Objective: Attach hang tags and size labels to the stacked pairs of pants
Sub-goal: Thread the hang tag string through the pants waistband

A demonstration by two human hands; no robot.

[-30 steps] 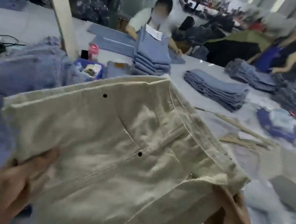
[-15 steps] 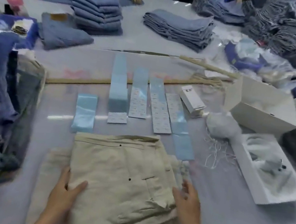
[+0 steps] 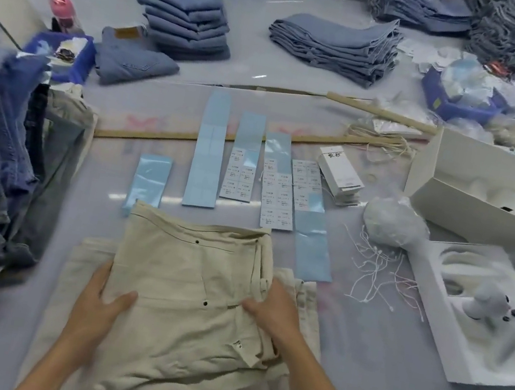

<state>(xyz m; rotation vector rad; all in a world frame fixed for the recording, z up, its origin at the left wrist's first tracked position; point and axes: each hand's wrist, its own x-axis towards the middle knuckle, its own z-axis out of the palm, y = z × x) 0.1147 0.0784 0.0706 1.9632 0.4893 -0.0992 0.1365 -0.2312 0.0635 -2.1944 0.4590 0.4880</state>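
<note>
The left hand (image 3: 99,301) lies flat on the beige pants (image 3: 187,288), fingers straight and slightly spread, the thumb angled across the cloth. The right hand (image 3: 275,309) rests on the fly side of the same pair, its fingers curled at the folded edge; whether they pinch the cloth I cannot tell. These pants sit on another beige pair at the near edge of the table (image 3: 357,362). Just beyond the waistband lie strips of size labels (image 3: 276,194) on blue backing, with a small stack of hang tags (image 3: 340,177) to their right and loose white strings (image 3: 378,274) nearer. An open white box (image 3: 430,289) holds a white tagging tool (image 3: 485,305) in moulded padding. A blue tray (image 3: 81,65) at far left holds scraps.
</note>
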